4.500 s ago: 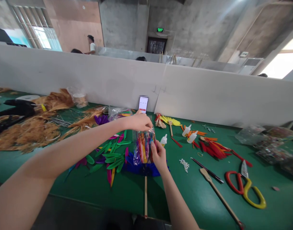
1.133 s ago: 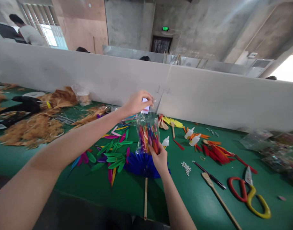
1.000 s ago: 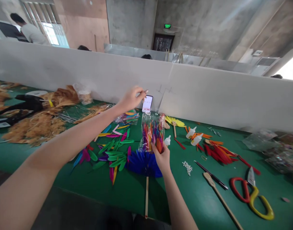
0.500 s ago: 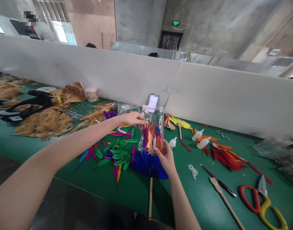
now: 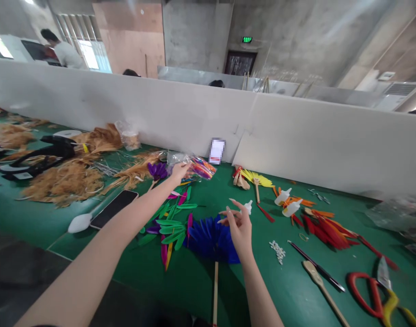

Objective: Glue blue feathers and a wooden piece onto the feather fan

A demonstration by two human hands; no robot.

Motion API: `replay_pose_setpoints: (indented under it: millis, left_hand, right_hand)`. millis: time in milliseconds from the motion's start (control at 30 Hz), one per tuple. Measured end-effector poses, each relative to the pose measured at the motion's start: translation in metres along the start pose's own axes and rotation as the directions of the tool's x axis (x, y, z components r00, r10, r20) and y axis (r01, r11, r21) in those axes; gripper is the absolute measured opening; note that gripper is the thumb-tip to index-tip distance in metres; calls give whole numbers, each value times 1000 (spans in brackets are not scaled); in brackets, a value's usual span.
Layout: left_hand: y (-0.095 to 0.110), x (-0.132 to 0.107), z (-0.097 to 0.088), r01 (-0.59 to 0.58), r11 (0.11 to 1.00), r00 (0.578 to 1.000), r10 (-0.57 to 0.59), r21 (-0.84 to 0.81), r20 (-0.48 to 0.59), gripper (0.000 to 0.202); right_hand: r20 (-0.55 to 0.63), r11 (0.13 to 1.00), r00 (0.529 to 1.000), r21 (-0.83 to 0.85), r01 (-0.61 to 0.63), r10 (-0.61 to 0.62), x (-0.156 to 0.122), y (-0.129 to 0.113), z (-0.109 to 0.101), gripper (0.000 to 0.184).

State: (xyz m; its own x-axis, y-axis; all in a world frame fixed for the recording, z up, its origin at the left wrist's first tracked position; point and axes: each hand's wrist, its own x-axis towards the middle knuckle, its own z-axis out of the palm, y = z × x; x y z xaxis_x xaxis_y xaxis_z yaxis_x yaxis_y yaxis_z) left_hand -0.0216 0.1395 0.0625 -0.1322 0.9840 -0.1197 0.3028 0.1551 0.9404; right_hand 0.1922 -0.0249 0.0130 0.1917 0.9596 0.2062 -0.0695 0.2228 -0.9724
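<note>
My left hand (image 5: 181, 171) reaches to the back of the table, its fingers closed on a clear plastic bag of colourful feathers (image 5: 204, 169) that lies by the partition. My right hand (image 5: 240, 222) hovers with fingers apart and nothing in them, over the right side of a blue feather fan (image 5: 208, 238). The fan lies flat, its wooden handle (image 5: 216, 290) pointing towards me. Left of the fan are loose green feathers (image 5: 170, 229), with magenta and yellow ones among them. Just behind my right hand is a white squeeze bottle (image 5: 247, 207).
Scissors (image 5: 374, 295), a wooden stick (image 5: 321, 281), a pen (image 5: 316, 265) and white beads (image 5: 277, 252) lie at right. Behind them are two glue bottles (image 5: 287, 202) and red feathers (image 5: 326, 231). A phone (image 5: 114, 209) and brown fibre (image 5: 68, 179) lie left. A white partition (image 5: 180, 106) borders the table.
The bag of feathers was upright between both hands above the blue fan. It has moved back and left onto the table with my left hand. My right hand has let go and opened.
</note>
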Motion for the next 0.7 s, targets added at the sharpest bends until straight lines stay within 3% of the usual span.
replay_pose_setpoints:
  millis: [200, 333, 433, 567, 700]
  left_hand:
    - [-36, 16, -14, 73, 947, 993, -39, 313, -114, 31]
    - [-41, 26, -36, 67, 843, 996, -28, 533, -80, 33]
    - [-41, 23, -65, 13, 745, 999, 10, 667, -30, 33]
    - [-50, -10, -105, -136, 615, 991, 80, 777, 110, 30]
    - [-69, -60, -128, -316, 507, 949, 175, 802, 263, 29]
  right_hand:
    - [2, 999, 1000, -38, 29, -29, 0, 4, -2, 44]
    - [34, 996, 999, -86, 11, -8, -1, 5, -4, 48]
    - [43, 995, 999, -104, 10, -6, -1, 5, -4, 50]
    - [63, 992, 998, -126, 12, -4, -4, 3, -3, 51]
    - [75, 986, 997, -164, 23, -10, -7, 1, -2, 47]
